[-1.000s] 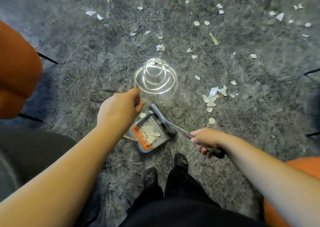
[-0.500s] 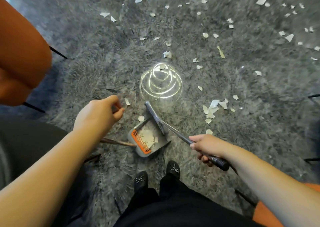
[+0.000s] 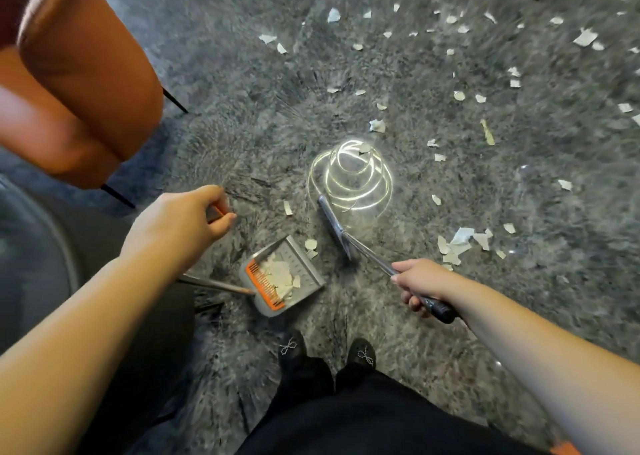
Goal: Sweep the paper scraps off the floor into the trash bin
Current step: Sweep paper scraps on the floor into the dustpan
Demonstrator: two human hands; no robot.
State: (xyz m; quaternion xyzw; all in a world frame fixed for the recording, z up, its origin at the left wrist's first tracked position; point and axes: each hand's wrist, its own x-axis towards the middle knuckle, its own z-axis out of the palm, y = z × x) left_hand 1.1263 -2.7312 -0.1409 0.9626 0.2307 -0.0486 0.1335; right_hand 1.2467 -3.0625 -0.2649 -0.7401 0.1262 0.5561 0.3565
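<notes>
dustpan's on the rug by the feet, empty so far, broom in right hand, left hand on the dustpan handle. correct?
Not quite: the dustpan is not empty. The head view shows a heap of paper scraps already lying in it, next to its orange comb. The rest holds: it sits on the rug by the feet, the right hand grips the broom, and the left hand grips the dustpan handle.

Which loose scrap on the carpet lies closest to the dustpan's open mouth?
The rounded scrap just beyond the dustpan lip, with the broom head to its right; others lie farther.
</notes>
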